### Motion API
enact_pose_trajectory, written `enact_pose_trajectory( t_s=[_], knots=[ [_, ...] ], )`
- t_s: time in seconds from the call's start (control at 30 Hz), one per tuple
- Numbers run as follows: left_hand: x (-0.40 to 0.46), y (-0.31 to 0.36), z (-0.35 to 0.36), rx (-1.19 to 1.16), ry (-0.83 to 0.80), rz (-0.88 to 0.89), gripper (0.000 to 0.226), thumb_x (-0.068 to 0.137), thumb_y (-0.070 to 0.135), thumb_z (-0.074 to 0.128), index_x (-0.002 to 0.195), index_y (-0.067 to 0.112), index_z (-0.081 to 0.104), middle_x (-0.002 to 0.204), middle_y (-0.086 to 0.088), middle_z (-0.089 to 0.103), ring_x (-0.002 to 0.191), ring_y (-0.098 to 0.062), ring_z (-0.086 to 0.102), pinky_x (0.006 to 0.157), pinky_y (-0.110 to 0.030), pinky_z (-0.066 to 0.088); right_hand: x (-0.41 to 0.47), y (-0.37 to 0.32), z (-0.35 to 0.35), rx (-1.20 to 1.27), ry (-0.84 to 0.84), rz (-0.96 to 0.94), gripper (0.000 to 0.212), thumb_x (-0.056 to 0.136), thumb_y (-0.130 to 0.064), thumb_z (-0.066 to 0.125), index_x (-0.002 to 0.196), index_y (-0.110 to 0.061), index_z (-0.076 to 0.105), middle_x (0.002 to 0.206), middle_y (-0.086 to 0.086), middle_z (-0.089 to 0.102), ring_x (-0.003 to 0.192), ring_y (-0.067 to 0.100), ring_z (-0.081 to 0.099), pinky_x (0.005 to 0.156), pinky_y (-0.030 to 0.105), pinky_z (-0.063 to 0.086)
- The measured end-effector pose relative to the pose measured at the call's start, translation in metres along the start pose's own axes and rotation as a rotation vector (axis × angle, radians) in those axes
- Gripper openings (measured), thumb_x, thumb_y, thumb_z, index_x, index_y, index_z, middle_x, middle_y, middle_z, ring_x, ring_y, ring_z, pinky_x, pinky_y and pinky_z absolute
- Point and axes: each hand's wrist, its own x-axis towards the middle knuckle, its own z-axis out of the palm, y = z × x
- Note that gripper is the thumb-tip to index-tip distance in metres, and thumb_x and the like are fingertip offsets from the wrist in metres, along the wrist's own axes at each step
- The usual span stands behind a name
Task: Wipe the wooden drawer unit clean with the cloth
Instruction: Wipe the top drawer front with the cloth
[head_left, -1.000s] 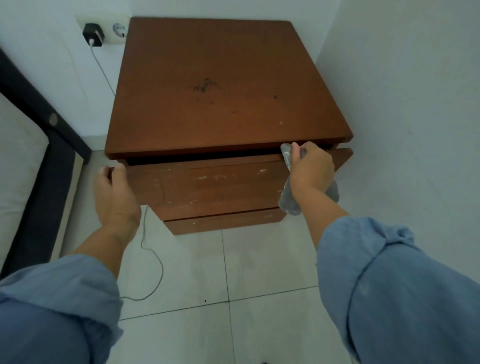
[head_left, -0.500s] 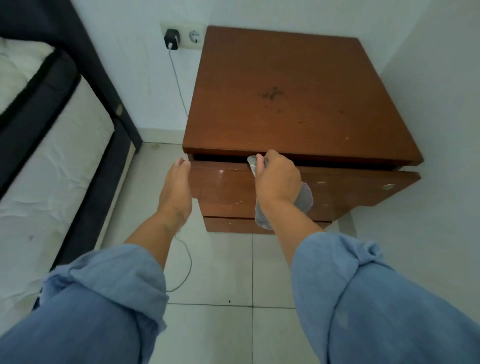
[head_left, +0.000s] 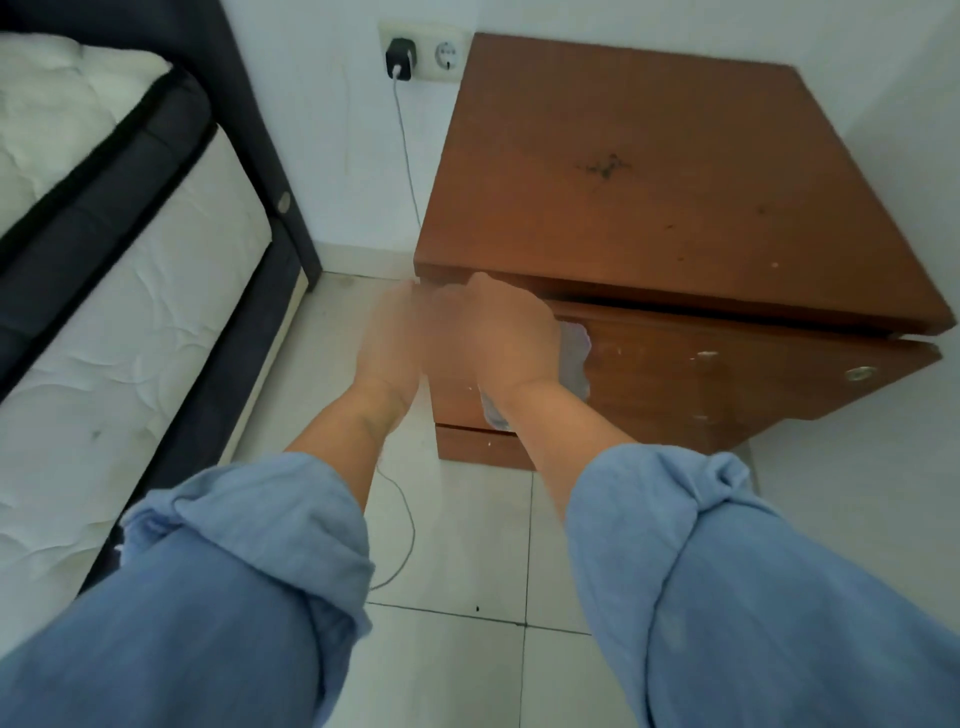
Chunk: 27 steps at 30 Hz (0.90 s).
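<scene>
The wooden drawer unit (head_left: 649, 171) stands in the room's corner, its brown top marked with dark smudges. Its top drawer (head_left: 727, 374) is pulled out a little and skewed. My right hand (head_left: 506, 338) presses a pale grey cloth (head_left: 574, 358) against the left part of the drawer front, near its upper edge. Most of the cloth is hidden behind the hand. My left hand (head_left: 392, 332) is blurred and rests at the drawer's left corner, close beside the right hand. A lower drawer (head_left: 478, 447) shows beneath.
A bed with a white mattress (head_left: 104, 312) and dark frame (head_left: 249, 156) fills the left. A charger (head_left: 400, 54) sits in a wall socket, its cable (head_left: 405, 519) trailing over the tiled floor. White walls close in behind and to the right.
My right hand has slid the cloth leftward along the drawer's upper edge, from its right end to near its left corner. The left hand stayed at the left corner. My view swung left.
</scene>
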Motion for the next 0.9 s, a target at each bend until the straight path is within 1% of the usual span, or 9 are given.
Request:
enact_pose_trajectory(
  t_s=[0.1, 0.13, 0.2, 0.23, 0.27, 0.33, 0.53, 0.7, 0.9],
  knots=[
    [0.000, 0.000, -0.003, -0.025, 0.033, 0.015, 0.039, 0.098, 0.037, 0.035, 0.125, 0.019, 0.058, 0.134, 0.002, 0.054, 0.119, -0.006, 0.047, 0.085, -0.018, 0.029, -0.018, 0.008, 0.005, 0.054, -0.096, -0.070, 0.028, 0.090, -0.038, 0.058, 0.080, -0.013, 0.065, 0.068, 0.004, 0.067, 0.064, 0.024, 0.062, 0.058, 0.039, 0.052],
    [-0.002, -0.003, -0.001, -0.030, 0.038, 0.039, 0.036, 0.099, 0.036, 0.035, 0.121, 0.021, 0.059, 0.131, 0.003, 0.056, 0.116, -0.001, 0.049, 0.085, -0.017, 0.030, -0.029, 0.014, 0.003, 0.070, -0.076, -0.074, 0.028, 0.089, -0.038, 0.058, 0.080, -0.013, 0.067, 0.067, 0.003, 0.067, 0.064, 0.023, 0.063, 0.058, 0.039, 0.053],
    [-0.006, -0.005, 0.003, -0.037, 0.042, 0.055, 0.026, 0.101, 0.032, 0.034, 0.101, 0.028, 0.060, 0.104, 0.013, 0.060, 0.080, 0.021, 0.055, 0.067, -0.002, 0.037, -0.044, 0.025, -0.002, 0.094, -0.011, -0.097, 0.027, 0.088, -0.039, 0.058, 0.081, -0.016, 0.069, 0.069, 0.001, 0.069, 0.064, 0.020, 0.064, 0.057, 0.037, 0.054],
    [-0.008, -0.008, 0.006, -0.025, 0.063, 0.071, 0.024, 0.101, 0.032, 0.034, 0.093, 0.032, 0.057, 0.092, 0.019, 0.055, 0.065, 0.025, 0.052, 0.058, 0.000, 0.038, -0.046, 0.028, -0.008, 0.089, 0.032, -0.130, 0.026, 0.088, -0.039, 0.059, 0.082, -0.016, 0.070, 0.070, 0.000, 0.070, 0.064, 0.018, 0.065, 0.057, 0.036, 0.054],
    [-0.009, -0.012, 0.007, -0.002, 0.085, 0.093, 0.025, 0.102, 0.033, 0.033, 0.089, 0.035, 0.054, 0.087, 0.022, 0.050, 0.062, 0.026, 0.050, 0.061, -0.003, 0.039, -0.046, 0.031, -0.014, 0.075, 0.088, -0.171, 0.024, 0.087, -0.038, 0.061, 0.083, -0.017, 0.071, 0.071, -0.001, 0.071, 0.065, 0.017, 0.066, 0.057, 0.035, 0.055],
    [-0.006, -0.017, 0.007, 0.060, 0.122, 0.114, 0.028, 0.101, 0.037, 0.030, 0.090, 0.036, 0.056, 0.088, 0.022, 0.051, 0.076, 0.017, 0.050, 0.077, -0.016, 0.036, -0.033, 0.031, -0.022, 0.070, 0.186, -0.244, 0.022, 0.086, -0.037, 0.064, 0.085, -0.016, 0.072, 0.073, -0.001, 0.072, 0.066, 0.017, 0.067, 0.058, 0.034, 0.056],
    [0.009, -0.044, 0.009, 0.025, 0.188, 0.210, 0.037, 0.098, 0.041, 0.032, 0.103, 0.028, 0.065, 0.106, 0.010, 0.065, 0.103, -0.007, 0.057, 0.078, -0.025, 0.040, -0.010, 0.032, -0.004, -0.008, 0.337, -0.407, 0.028, 0.090, -0.039, 0.057, 0.087, -0.015, 0.069, 0.072, 0.001, 0.069, 0.064, 0.019, 0.063, 0.054, 0.036, 0.051],
    [0.024, -0.051, 0.008, 0.024, 0.177, 0.299, 0.041, 0.084, 0.051, 0.030, 0.091, 0.033, 0.066, 0.101, 0.009, 0.066, 0.099, -0.012, 0.058, 0.091, -0.036, 0.046, -0.003, 0.033, 0.029, -0.174, 0.473, -0.543, 0.030, 0.092, -0.041, 0.053, 0.085, -0.017, 0.068, 0.073, 0.001, 0.065, 0.064, 0.020, 0.058, 0.053, 0.035, 0.043],
    [0.044, -0.065, 0.002, 0.023, 0.180, 0.438, 0.045, 0.071, 0.057, 0.029, 0.083, 0.032, 0.065, 0.100, 0.002, 0.068, 0.100, -0.020, 0.059, 0.098, -0.050, 0.043, -0.022, 0.053, 0.059, -0.446, 0.523, -0.594, 0.025, 0.090, -0.036, 0.052, 0.111, -0.023, 0.051, 0.100, 0.007, 0.060, 0.095, 0.025, 0.043, 0.080, 0.039, 0.037]
  ],
)
